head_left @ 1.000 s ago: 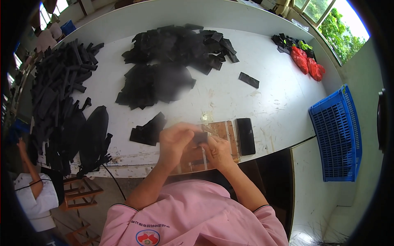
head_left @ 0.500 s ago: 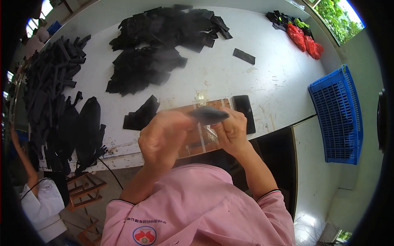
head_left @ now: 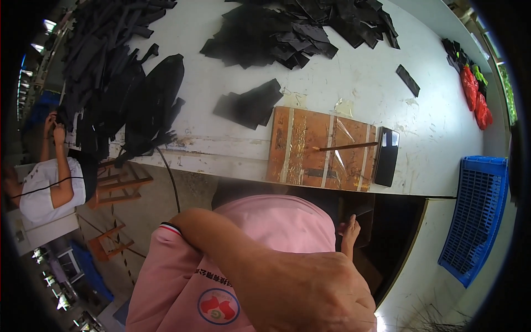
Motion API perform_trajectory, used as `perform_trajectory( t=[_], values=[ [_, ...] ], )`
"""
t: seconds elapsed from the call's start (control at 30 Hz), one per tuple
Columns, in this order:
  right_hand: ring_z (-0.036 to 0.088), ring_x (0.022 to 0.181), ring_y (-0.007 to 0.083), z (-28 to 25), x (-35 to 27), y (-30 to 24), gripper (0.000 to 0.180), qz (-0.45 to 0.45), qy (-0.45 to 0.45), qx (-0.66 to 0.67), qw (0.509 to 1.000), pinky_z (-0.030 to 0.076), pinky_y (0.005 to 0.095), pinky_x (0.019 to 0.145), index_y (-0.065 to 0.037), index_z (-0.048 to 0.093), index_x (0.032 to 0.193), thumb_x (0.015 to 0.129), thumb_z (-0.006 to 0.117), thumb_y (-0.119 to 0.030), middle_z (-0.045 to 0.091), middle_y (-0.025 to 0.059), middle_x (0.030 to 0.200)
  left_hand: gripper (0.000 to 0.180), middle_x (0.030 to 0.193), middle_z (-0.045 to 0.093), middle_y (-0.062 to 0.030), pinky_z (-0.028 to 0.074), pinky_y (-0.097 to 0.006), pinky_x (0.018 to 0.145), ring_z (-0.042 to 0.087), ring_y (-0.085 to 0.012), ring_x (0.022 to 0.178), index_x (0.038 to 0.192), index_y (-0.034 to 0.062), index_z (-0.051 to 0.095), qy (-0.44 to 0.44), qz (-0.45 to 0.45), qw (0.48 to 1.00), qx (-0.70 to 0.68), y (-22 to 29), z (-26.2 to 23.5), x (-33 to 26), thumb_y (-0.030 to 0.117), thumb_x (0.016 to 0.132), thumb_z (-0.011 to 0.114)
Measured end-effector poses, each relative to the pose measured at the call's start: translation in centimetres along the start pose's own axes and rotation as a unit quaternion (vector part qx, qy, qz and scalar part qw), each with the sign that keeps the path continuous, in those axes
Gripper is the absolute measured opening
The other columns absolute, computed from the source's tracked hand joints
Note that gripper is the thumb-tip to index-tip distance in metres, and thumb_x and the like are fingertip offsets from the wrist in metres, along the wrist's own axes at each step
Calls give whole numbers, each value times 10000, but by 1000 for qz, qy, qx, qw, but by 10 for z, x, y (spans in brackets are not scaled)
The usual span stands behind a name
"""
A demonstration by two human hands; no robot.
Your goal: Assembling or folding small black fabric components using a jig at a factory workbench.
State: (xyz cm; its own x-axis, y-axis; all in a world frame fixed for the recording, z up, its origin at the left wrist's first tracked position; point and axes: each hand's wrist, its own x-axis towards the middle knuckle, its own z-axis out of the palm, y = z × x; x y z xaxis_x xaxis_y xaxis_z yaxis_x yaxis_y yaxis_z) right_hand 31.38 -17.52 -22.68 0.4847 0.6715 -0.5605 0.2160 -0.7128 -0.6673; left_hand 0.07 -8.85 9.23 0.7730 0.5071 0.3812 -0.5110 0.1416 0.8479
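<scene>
My left hand (head_left: 323, 290) is raised close in front of the pink shirt, its forearm crossing my chest. The back and bent knuckles show; its fingers curl out of sight, so any thing in them is hidden. Lower than the table edge, my right hand (head_left: 349, 229) is beside my waist, next to a dark compartment (head_left: 365, 216). Its few visible fingers are apart, with no object showing in them. On the table lies a brown taped board (head_left: 298, 149) with a thin brown stick (head_left: 348, 146) across it. A black flat case (head_left: 387, 157) touches its right side.
Small black fabric pieces (head_left: 251, 102) lie left of the board, with a larger heap (head_left: 271, 39) behind. Long black pieces (head_left: 155, 99) cover the left. A blue crate (head_left: 475, 216) and red bags (head_left: 475, 97) are right. A co-worker (head_left: 52, 188) sits far left.
Both hands have left the board and come back toward my body, the right one below the table edge. The black piece they held is out of sight. The view has swung round.
</scene>
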Motion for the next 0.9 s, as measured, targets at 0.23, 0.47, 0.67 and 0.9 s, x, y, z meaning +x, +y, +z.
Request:
perform_trajectory(
  t=[0.23,0.47,0.67,0.9],
  values=[
    [506,438,109,-3,-6,8,260,-33,-19,-45,998,384,230,350,40,563,827,859,498,-210,548,68,584,107,683,548,-67,383,-216,545,476,-109,573,752,-26,537,503,-80,679,529,-52,-145,-60,67,805,530],
    [510,477,80,6,-18,-48,210,-97,-84,0,992,399,208,407,24,572,828,858,497,-170,547,36,593,196,766,592,-128,448,-310,581,570,-232,609,816,-1,560,448,-167,538,695,-118,-261,-103,126,696,650],
    [550,547,107,11,-48,-103,201,-140,-116,-82,980,439,223,484,30,575,855,846,515,-161,588,74,643,190,649,577,-114,444,-341,584,571,-245,625,710,10,551,462,-216,564,649,-114,-263,-107,131,652,685],
    [584,681,316,44,-69,-157,195,-315,-216,-206,901,455,348,609,39,566,825,801,532,-152,592,186,745,158,616,580,-97,443,-309,549,570,-204,579,690,-1,544,512,-227,591,581,-122,-262,-111,98,674,666]
  ],
)
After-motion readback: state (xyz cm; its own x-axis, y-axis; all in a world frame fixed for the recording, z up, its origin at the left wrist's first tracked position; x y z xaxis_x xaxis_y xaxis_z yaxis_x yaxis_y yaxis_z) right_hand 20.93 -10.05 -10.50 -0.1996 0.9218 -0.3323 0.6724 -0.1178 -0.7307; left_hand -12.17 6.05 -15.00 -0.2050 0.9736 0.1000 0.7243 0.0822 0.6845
